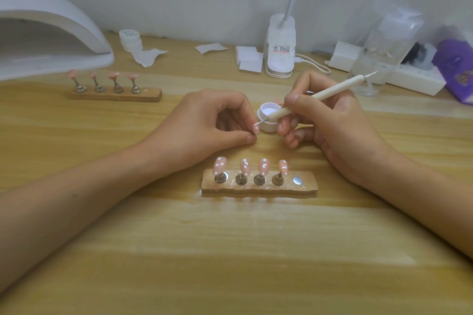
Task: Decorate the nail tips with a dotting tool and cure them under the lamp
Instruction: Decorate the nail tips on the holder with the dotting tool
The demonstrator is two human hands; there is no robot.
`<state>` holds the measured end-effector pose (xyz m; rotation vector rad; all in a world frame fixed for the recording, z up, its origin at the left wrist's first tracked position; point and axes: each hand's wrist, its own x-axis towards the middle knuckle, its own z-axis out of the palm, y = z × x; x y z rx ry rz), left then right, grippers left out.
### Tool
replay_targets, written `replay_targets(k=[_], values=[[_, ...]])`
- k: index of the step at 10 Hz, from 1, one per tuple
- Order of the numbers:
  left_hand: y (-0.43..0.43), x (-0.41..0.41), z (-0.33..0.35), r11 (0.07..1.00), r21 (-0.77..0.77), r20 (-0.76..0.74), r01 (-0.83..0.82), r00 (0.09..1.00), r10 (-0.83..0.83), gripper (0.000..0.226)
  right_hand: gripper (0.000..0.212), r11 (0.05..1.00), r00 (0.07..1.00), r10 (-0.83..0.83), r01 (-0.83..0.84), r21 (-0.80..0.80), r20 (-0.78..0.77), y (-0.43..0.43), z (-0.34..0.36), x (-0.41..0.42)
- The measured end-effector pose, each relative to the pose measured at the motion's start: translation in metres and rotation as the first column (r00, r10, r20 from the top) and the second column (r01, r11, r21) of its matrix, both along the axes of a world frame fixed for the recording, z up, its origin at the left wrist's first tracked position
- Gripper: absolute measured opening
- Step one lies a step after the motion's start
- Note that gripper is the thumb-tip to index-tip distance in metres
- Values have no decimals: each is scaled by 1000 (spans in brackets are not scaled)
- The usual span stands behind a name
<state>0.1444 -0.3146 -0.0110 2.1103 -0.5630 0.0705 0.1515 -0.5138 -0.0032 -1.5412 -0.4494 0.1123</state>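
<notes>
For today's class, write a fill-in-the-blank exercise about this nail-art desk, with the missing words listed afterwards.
1. The left hand pinches a nail tip while the right hand holds the ____.
2. The near stand carries ____ dotted nail tips.
3. Its empty magnet sits at its ____ end.
4. The curing lamp stands at the table's far ____ corner.
Missing words: dotting tool, four, right, left.
</notes>
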Motion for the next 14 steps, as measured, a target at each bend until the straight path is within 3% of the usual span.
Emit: replay_targets(k=[14], values=[[0,1,-1,1000,11,4,-6,1000,6,17,27,999,1000,3,-3,-47,-7,0,-1,1]])
